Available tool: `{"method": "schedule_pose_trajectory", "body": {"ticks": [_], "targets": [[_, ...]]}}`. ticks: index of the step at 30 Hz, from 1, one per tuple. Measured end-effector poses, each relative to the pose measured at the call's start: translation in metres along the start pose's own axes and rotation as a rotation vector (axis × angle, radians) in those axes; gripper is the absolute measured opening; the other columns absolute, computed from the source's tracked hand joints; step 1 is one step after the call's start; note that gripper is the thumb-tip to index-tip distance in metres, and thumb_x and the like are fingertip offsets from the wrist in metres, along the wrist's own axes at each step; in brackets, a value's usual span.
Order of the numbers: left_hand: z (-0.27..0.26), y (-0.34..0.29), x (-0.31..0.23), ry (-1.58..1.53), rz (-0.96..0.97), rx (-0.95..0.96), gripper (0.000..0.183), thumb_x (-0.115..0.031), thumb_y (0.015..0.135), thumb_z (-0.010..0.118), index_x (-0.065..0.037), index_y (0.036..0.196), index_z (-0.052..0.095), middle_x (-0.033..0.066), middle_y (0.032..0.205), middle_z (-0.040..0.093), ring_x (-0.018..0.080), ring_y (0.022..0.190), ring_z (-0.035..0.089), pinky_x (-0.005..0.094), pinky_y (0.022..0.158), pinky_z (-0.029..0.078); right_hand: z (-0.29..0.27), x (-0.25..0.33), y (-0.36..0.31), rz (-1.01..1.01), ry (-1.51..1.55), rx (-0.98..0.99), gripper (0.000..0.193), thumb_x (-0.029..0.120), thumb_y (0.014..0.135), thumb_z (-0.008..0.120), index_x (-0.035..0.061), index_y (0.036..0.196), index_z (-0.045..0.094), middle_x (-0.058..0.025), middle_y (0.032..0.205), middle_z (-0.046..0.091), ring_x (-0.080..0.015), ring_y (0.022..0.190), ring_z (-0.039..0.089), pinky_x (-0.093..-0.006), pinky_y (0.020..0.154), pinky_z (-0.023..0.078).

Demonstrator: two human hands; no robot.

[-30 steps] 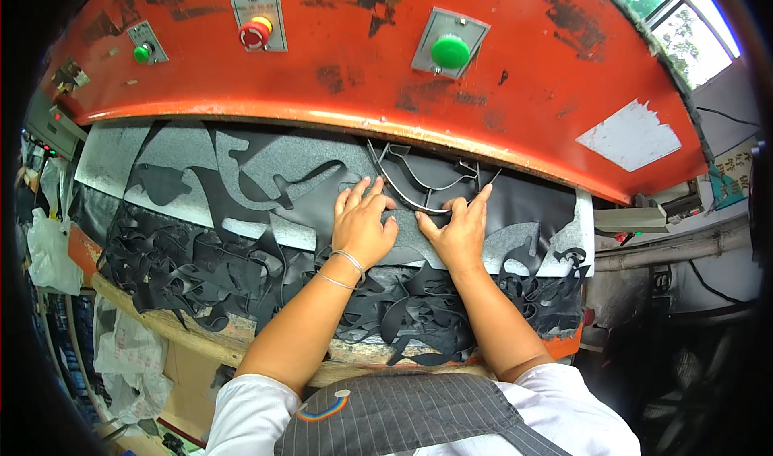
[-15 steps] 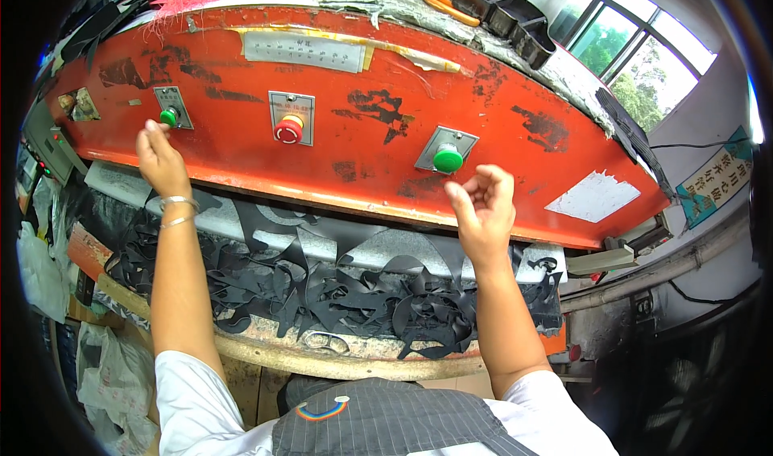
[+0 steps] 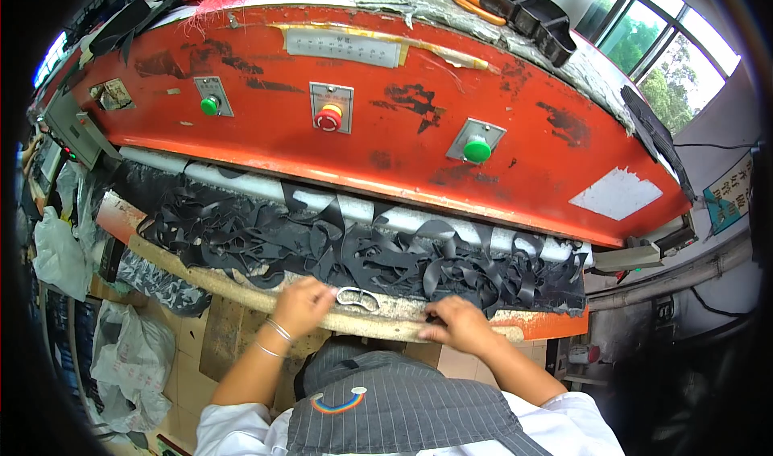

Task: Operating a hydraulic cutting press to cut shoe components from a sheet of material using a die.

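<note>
A small curved metal cutting die [image 3: 357, 299] lies near the worn front edge of the press bed. My left hand [image 3: 304, 306] is just left of it, fingers bent together with their tips close to its end; whether they touch it, I cannot tell. Over the pale front rail [image 3: 386, 327], to the right of the die, is my right hand [image 3: 457, 325]. Its thumb stands apart from its curled fingers, with a dark gap between them. Tangled black strips of scrap material [image 3: 322, 243] cover the bed behind both hands.
The red press beam [image 3: 274, 126] spans the far side, with two green push buttons [image 3: 477, 150] and a red button [image 3: 328, 118]. A black metal die [image 3: 531, 21] and orange-handled pliers [image 3: 477, 7] lie on top. Plastic bags [image 3: 133, 355] stand at left.
Both hands have come down and back from beside the green buttons to the front edge of the bed. My left hand is now close to the small die. The view has shifted slightly.
</note>
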State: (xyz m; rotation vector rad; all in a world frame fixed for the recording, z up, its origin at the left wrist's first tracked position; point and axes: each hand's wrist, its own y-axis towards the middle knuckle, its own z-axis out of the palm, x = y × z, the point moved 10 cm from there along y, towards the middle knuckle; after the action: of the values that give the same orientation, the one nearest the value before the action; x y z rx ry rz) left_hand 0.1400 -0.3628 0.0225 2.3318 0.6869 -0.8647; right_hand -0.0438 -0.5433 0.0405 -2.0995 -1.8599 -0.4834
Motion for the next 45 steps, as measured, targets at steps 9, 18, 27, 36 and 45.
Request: {"method": "schedule_pose_trajectory", "body": {"ticks": [9, 18, 27, 36, 45], "targets": [[0.032, -0.022, -0.032, 0.285, 0.050, -0.085, 0.020, -0.027, 0.075, 0.069, -0.011, 0.063, 0.066, 0.0050, 0.071, 0.060, 0.0267, 0.076, 0.059, 0.0400, 0.073, 0.046, 0.024, -0.005, -0.030, 0.114, -0.138, -0.195, 0.047, 0.022, 0.060, 0.084, 0.0064, 0.099, 0.064, -0.0110, 0.093, 0.058, -0.0299, 0.094, 0.057, -0.0407, 0.081, 0.049], [0.037, -0.004, -0.026, 0.262, 0.022, 0.022, 0.020, -0.023, 0.073, 0.072, -0.009, 0.059, 0.065, 0.0074, 0.065, 0.060, 0.0286, 0.066, 0.058, 0.0396, 0.063, 0.045, 0.020, -0.038, -0.004, -0.027, 0.182, 0.365, 0.048, 0.042, 0.081, 0.070, 0.0044, 0.110, 0.067, -0.0159, 0.104, 0.067, -0.0332, 0.100, 0.062, -0.0410, 0.089, 0.049], [0.050, 0.048, -0.028, -0.036, -0.294, 0.072, 0.017, -0.011, 0.081, 0.072, -0.001, 0.068, 0.066, 0.0102, 0.064, 0.063, 0.0214, 0.057, 0.059, 0.0312, 0.056, 0.046, -0.106, -0.186, 0.156, 0.018, -0.233, -0.186, 0.079, 0.053, 0.071, 0.075, 0.0155, 0.136, 0.050, -0.0263, 0.142, 0.040, -0.0412, 0.134, 0.036, -0.0507, 0.111, 0.029], [0.093, 0.065, -0.055, -0.329, -0.332, 0.306, 0.026, -0.026, 0.092, 0.065, -0.002, 0.082, 0.069, 0.0070, 0.074, 0.063, 0.0141, 0.067, 0.061, 0.0282, 0.063, 0.048, -0.103, -0.179, 0.192, -0.019, -0.244, -0.208, 0.074, 0.049, 0.060, 0.082, 0.0096, 0.119, 0.061, -0.0322, 0.148, 0.027, -0.0467, 0.138, 0.026, -0.0532, 0.115, 0.022], [0.090, 0.015, -0.038, -0.625, -0.239, 0.332, 0.037, -0.034, 0.098, 0.056, -0.003, 0.082, 0.068, 0.0003, 0.072, 0.062, 0.0072, 0.067, 0.053, 0.0263, 0.065, 0.044, -0.039, -0.240, 0.180, 0.021, -0.261, -0.264, 0.071, 0.033, 0.057, 0.086, -0.0038, 0.108, 0.054, -0.0242, 0.108, 0.058, -0.0422, 0.104, 0.053, -0.0468, 0.094, 0.042]]}}
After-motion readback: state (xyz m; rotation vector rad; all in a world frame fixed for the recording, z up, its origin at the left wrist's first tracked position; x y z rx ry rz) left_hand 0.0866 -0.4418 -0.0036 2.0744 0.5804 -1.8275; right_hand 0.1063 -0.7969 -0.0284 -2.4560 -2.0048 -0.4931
